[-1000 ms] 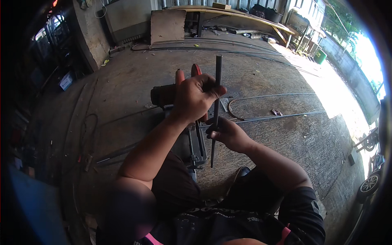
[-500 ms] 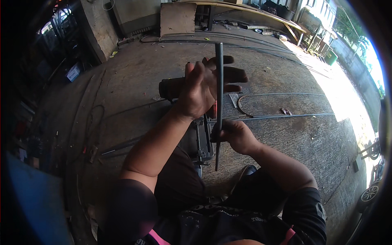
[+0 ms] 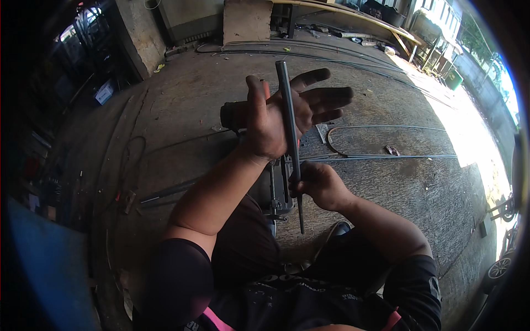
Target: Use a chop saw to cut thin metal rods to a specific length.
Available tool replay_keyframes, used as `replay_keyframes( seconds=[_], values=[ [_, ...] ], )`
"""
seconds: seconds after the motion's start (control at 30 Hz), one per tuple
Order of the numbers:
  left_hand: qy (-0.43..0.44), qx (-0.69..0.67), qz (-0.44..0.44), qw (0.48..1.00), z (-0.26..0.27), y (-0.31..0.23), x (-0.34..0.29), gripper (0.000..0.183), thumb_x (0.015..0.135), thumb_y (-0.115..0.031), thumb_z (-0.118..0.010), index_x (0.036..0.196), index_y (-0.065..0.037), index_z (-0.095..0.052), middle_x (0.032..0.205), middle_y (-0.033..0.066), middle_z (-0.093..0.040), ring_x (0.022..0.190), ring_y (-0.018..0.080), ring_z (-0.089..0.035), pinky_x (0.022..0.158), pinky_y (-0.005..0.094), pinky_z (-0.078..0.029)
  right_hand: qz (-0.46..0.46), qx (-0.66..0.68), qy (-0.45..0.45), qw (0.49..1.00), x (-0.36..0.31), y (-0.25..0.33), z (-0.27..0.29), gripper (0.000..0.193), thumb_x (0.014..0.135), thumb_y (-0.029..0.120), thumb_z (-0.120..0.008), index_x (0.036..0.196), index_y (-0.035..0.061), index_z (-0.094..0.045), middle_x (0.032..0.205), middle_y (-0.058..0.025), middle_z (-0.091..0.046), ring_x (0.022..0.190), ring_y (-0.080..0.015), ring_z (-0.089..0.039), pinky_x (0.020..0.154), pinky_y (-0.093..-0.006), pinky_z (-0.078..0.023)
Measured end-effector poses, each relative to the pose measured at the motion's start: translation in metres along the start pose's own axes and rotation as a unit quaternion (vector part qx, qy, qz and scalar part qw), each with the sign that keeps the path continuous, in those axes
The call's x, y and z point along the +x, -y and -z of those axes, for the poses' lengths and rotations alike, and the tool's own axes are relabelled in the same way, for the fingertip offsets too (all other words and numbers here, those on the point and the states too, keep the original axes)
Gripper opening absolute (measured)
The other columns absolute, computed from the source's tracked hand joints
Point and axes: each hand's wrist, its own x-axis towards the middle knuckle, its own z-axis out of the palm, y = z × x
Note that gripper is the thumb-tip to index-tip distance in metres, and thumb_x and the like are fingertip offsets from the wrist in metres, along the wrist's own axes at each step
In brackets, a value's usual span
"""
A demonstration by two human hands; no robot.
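Observation:
A straight grey metal bar (image 3: 291, 122), slimmer toward its lower end, slants upright in front of me. My right hand (image 3: 320, 185) is closed around its lower part, the thumb against it. Across the palm of my left hand (image 3: 269, 126) lies the bar's upper part; that hand's fingers are stretched and spread, not wrapped round it. Dark grime covers the fingertips. Under my hands stands a low machine with a metal base (image 3: 284, 205), a dark cylindrical housing (image 3: 232, 115) and red parts; my left hand and forearm hide much of it.
Long thin rods (image 3: 381, 158), one bent into a loop, lie on the concrete floor (image 3: 386, 220) at right. More rods run along the back, before a brown board (image 3: 247, 22). A blue panel (image 3: 47, 265) stands at lower left, a wheel (image 3: 499, 268) at right.
The bar's top has tipped to the left and its lower end has swung right. My left palm has turned up under it, fingers reaching farther right. The view has shifted slightly.

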Motion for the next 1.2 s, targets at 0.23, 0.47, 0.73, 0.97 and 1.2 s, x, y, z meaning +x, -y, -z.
replay_keyframes(
  seconds=[0.23, 0.47, 0.73, 0.97, 1.2],
  values=[
    [-0.009, 0.011, -0.014, 1.000, -0.002, 0.006, 0.002, 0.120, 0.068, -0.091, -0.013, 0.140, 0.004, -0.025, 0.135, 0.0315, -0.040, 0.127, 0.0396, -0.041, 0.107, 0.0475, -0.029, 0.056, -0.156, -0.065, 0.984, -0.001, 0.008, -0.006, 0.029, 0.072, 0.008, -0.077, 0.085, 0.0008, -0.052, 0.078, -0.0055, -0.057, 0.071, -0.0128, -0.056, 0.067, -0.0286, -0.047],
    [-0.016, 0.005, -0.008, 1.000, -0.003, 0.012, 0.003, 0.120, 0.068, -0.091, -0.011, 0.140, 0.004, -0.023, 0.134, 0.0315, -0.041, 0.126, 0.0396, -0.042, 0.106, 0.0475, -0.030, 0.037, -0.209, -0.104, 0.972, 0.000, 0.015, -0.015, 0.037, 0.067, 0.015, -0.082, 0.083, 0.0015, -0.051, 0.074, -0.0054, -0.056, 0.070, -0.0139, -0.055, 0.064, -0.0297, -0.045],
    [-0.021, -0.004, -0.007, 1.000, -0.001, 0.010, 0.004, 0.119, 0.068, -0.091, -0.013, 0.141, 0.002, -0.023, 0.134, 0.0315, -0.040, 0.127, 0.0391, -0.041, 0.107, 0.0473, -0.030, 0.019, -0.129, -0.076, 0.989, 0.003, -0.001, -0.005, 0.029, 0.074, 0.012, -0.075, 0.084, -0.0007, -0.051, 0.073, -0.0069, -0.059, 0.070, -0.0159, -0.059, 0.064, -0.0303, -0.047],
    [-0.040, -0.014, 0.001, 0.999, -0.001, 0.005, 0.003, 0.116, 0.070, -0.090, -0.014, 0.140, 0.002, -0.025, 0.135, 0.0320, -0.039, 0.128, 0.0392, -0.039, 0.107, 0.0476, -0.029, 0.048, -0.118, -0.069, 0.989, 0.007, -0.005, 0.000, 0.021, 0.077, 0.008, -0.069, 0.086, -0.0022, -0.053, 0.076, -0.0106, -0.061, 0.073, -0.0163, -0.062, 0.065, -0.0310, -0.049],
    [-0.165, 0.018, -0.088, 0.982, 0.035, -0.005, 0.006, 0.097, 0.081, -0.079, -0.022, 0.132, 0.002, -0.035, 0.137, 0.0306, -0.035, 0.132, 0.0375, -0.031, 0.110, 0.0474, -0.022, 0.142, -0.173, -0.209, 0.952, 0.001, 0.033, 0.017, 0.013, 0.079, 0.000, -0.061, 0.090, -0.0011, -0.054, 0.081, -0.0114, -0.064, 0.073, -0.0173, -0.064, 0.068, -0.0301, -0.051]
  ],
)
